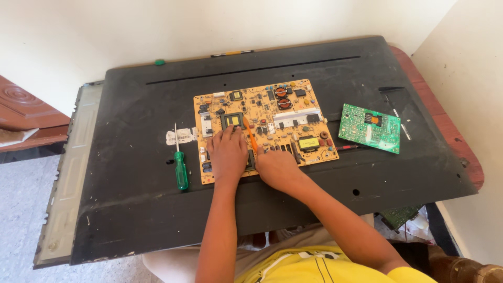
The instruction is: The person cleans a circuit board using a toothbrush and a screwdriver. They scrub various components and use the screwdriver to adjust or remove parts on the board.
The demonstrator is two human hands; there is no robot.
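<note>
Both hands rest on a yellow circuit board (262,126) lying mid-way across a black panel (131,194). Left hand (228,154) lies flat, fingers loosely spread over the board. Right hand (276,167) pinches an orange tool (251,136) that slants up between the hands. A green screwdriver (181,167) lies left; a green circuit board (370,128) lies right.

You have one view only, from the camera on your head. It looks steeply down and forward over your lap onto the black panel (262,199) lying on the table (450,131), at arm's length. The far wall (157,26) fills the top edge, and the floor (21,220) shows at lower left.
</note>
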